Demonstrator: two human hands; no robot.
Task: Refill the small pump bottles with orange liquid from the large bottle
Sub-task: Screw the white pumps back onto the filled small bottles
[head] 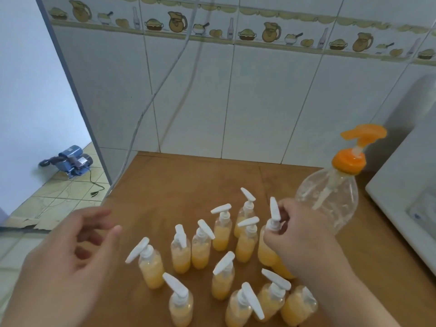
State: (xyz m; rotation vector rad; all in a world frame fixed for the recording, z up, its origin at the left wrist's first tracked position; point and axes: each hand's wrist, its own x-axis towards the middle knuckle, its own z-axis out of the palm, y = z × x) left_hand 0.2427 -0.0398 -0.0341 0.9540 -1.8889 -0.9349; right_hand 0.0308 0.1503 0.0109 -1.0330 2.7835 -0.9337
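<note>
Several small pump bottles (200, 246) with white pump heads and orange liquid stand clustered on the wooden table (177, 185). My right hand (297, 234) pinches the white pump collar of one small bottle (266, 251) at the right of the cluster. The large clear bottle (330, 197) with an orange pump top stands just behind that hand and looks nearly empty. My left hand (70, 263) hovers above the table's left edge, fingers loosely spread, holding nothing.
A white appliance (405, 185) fills the right side beside the table. A tiled wall (236, 90) rises behind, with a cable (151, 102) hanging down it. A blue pump motor (70, 162) sits on the tiled floor at left.
</note>
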